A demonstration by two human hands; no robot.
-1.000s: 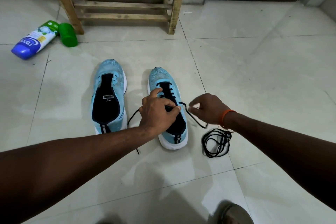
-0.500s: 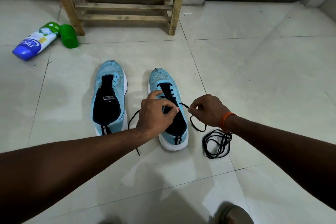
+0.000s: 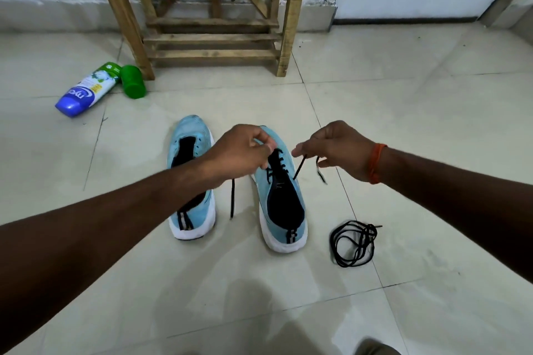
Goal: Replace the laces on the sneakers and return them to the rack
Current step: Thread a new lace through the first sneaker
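Mid-lacing: both hands working one black lace (image 3: 300, 166) on the floor (image 3: 403, 124), short of the rack (image 3: 213, 37).

Our left hand (image 3: 245, 150) pinches the lace at the crossings, probably so they don't slip. Our right hand (image 3: 337, 147) pinches the other end, held up and taut from an eyelet with the tip dangling. The laced sneaker (image 3: 285, 202) is pale blue with a white sole and dark lining, heel toward us, threaded only partway. The bare sneaker (image 3: 191, 181) sits just beside it, and the spare lace (image 3: 353, 242) is coiled nearby, likely staged for it.
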